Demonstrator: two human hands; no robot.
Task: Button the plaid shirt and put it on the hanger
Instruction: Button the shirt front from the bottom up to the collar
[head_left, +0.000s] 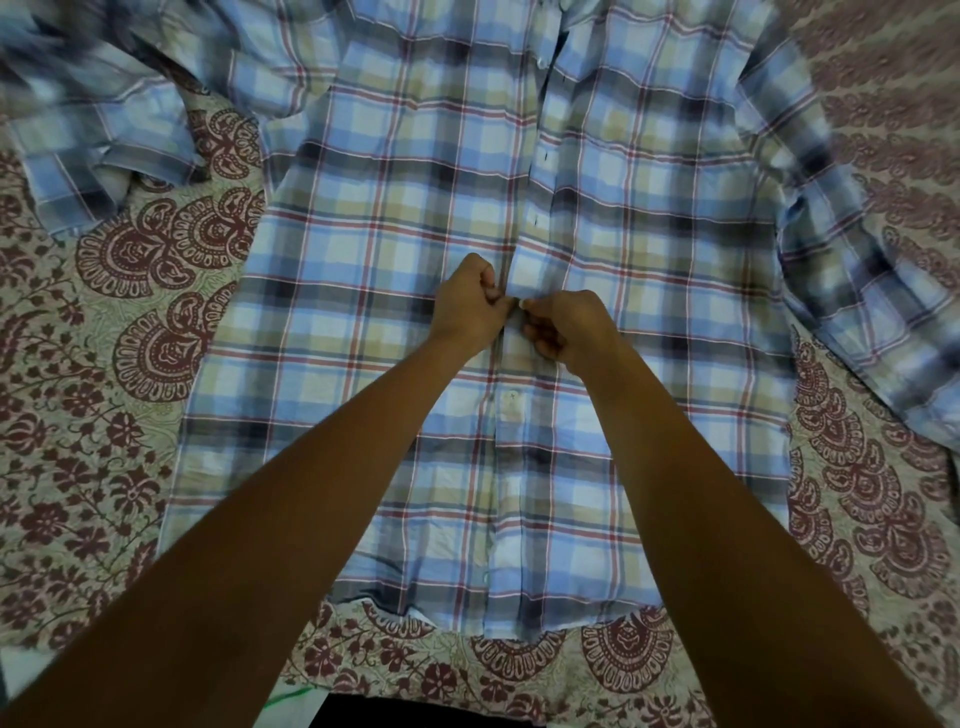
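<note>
Left hand (467, 304) and right hand (563, 327) both pinching one plaid shirt (395, 208), one paisley bedspread (104, 415) beneath

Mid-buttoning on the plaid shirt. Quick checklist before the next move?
1. Shirt flat, front up on the bedspread: ok.
2. Left hand and right hand grip on the front edge: ok, both pinch it mid-shirt.
3. Button being worked, through its hole: cannot tell, fingers hide it.
4. Lower button closed: ok.
5. Front above the hands closed: not ok, the edge gapes there.
6. Hanger at hand: cannot tell, none in view.
</note>
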